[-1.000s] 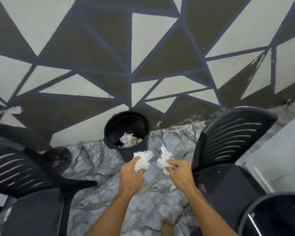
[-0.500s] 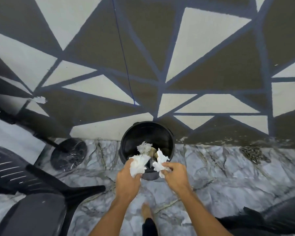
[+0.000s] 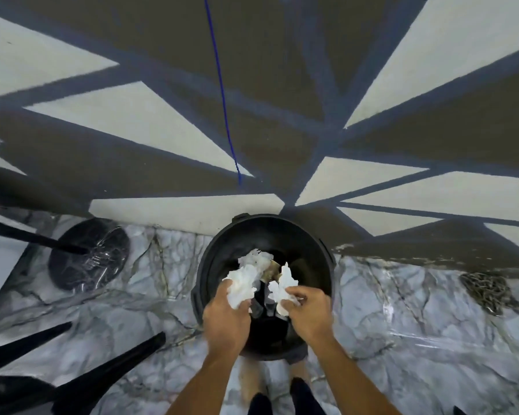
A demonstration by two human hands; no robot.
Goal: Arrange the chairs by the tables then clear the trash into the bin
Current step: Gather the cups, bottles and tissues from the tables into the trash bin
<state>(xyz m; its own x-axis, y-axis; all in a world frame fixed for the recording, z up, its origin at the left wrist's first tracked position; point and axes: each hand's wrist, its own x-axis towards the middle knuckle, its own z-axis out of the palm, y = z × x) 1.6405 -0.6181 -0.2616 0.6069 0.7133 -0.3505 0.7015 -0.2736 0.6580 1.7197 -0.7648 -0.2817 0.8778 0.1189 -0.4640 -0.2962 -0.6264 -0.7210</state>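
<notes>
We hold two wads of crumpled white tissue over the mouth of the black bin (image 3: 204,283): the larger wad (image 3: 242,283) is clutched in our left hand (image 3: 226,320), the smaller wad (image 3: 280,290) is pinched in the fingers of our right hand (image 3: 307,310). Both hands are closed on their paper, just above the near rim, and the bin stands on the marble floor (image 3: 402,319) against the painted wall (image 3: 252,85). More white paper (image 3: 253,256) already lies inside. To finish this step well, we judge it best to push both hands a little farther, past the rim, so the light tissue falls straight down and does not drift onto the floor, then spread all the fingers at once. To the left, a round black lid (image 3: 99,265) lies on the floor, and black chair legs (image 3: 108,372) reach in nearer us.
</notes>
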